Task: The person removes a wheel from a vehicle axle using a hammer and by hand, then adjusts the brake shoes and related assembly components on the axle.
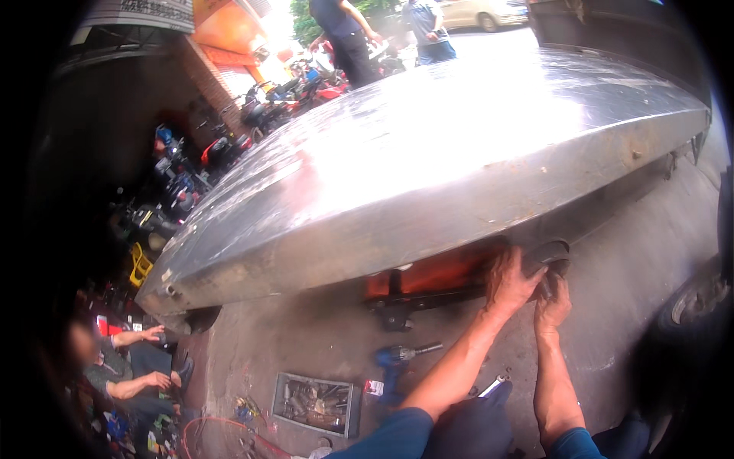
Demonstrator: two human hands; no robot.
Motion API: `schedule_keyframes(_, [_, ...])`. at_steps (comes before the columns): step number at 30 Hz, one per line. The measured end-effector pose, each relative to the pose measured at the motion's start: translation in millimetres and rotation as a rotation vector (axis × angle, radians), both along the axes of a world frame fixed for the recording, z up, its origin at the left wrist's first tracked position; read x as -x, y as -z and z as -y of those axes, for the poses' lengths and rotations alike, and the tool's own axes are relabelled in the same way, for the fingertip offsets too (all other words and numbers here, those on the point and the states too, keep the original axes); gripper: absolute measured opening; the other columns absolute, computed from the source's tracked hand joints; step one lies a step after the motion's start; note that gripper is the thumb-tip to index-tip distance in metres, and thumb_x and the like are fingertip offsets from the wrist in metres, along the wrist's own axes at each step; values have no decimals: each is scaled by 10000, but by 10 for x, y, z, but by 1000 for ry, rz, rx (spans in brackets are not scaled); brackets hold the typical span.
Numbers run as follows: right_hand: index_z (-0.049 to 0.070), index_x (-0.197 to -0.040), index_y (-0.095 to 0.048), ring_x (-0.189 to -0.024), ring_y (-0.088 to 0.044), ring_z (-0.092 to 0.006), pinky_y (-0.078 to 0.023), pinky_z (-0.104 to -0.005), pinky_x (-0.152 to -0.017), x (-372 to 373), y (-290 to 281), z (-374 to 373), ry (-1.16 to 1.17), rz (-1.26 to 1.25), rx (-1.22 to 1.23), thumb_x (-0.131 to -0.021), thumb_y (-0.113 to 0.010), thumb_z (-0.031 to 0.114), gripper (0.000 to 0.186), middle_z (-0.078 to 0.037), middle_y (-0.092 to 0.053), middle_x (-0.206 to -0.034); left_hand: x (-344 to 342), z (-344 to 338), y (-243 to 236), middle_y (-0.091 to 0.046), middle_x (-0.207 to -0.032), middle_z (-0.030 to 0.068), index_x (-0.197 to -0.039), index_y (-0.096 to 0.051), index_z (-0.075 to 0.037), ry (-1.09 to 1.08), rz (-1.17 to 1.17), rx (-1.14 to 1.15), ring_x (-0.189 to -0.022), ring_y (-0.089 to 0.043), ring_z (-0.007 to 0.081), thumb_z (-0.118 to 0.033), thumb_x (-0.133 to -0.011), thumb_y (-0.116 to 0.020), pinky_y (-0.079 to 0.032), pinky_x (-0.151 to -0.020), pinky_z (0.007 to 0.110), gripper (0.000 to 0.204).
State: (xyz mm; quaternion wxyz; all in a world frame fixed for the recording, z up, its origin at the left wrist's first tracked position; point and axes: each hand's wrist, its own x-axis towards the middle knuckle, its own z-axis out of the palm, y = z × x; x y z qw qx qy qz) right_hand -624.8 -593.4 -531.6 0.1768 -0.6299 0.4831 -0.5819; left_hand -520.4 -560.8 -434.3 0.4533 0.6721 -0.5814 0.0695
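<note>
Both my hands reach under the front edge of a large, shiny metal flatbed [428, 199]. My left hand [511, 281] is curled at a dark bar [451, 297], its thumb pointing right; its fingertips are partly hidden. Close beside it, my right hand [552, 304] closes around a short dark cylindrical part [546, 286]. Just above both is a dark rounded part [552, 251] with a curved top edge, in shadow. An orange-red panel [436, 275] shows behind the bar.
On the ground lie a blue cordless power tool [397, 359], a wrench [495, 385] and a grey bin [356, 409] of metal parts. A tyre [688, 314] stands at right. A person [130, 363] sits at lower left; others stand beyond the flatbed near motorcycles.
</note>
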Motion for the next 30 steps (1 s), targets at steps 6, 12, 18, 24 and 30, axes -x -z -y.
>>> schedule_keyframes(6, [70, -1087, -627, -943, -621, -376, -500, -426, -785, 38, 145, 86, -10, -83, 56, -793, -640, 103, 295, -147, -648, -1035, 7, 2, 7, -586, -950, 224, -1006, -548, -1, 16, -18, 11, -884, -575, 405, -366, -705, -788, -477, -738, 468, 531])
schedule_keyframes(12, [73, -1135, -590, -955, -606, -385, -497, -443, -779, 77, 235, 176, -22, -153, 142, -750, -625, 50, 387, -153, -631, -1040, 27, 22, 12, -592, -971, 221, -1053, -552, -1, 13, -54, -33, -901, -576, 401, -357, -717, -778, -474, -771, 471, 539])
schedule_keyframes(18, [66, -1092, -604, -918, -605, -400, -499, -446, -742, 135, 239, 202, -69, -175, 126, -828, -603, 85, 265, -160, -624, -1019, 44, 51, 58, -597, -983, 205, -1069, -558, -15, 18, -53, 11, -916, -574, 396, -346, -722, -774, -471, -784, 463, 527])
schedule_keyframes(24, [62, -1113, -601, -961, -609, -401, -496, -441, -785, 75, 257, 193, -11, -138, 119, -840, -604, 94, 274, -177, -636, -1078, 52, 28, 9, -575, -1002, 196, -1042, -542, -16, 39, -79, -13, -949, -554, 393, -300, -722, -769, -460, -791, 467, 485])
schedule_keyframes(30, [57, -1110, -602, -970, -610, -400, -494, -441, -798, 92, 332, 221, -58, -120, 102, -826, -605, 63, 285, -178, -644, -1077, 55, 9, -19, -558, -1023, 199, -1037, -528, -16, 72, -111, 23, -960, -545, 405, -246, -725, -758, -459, -788, 476, 451])
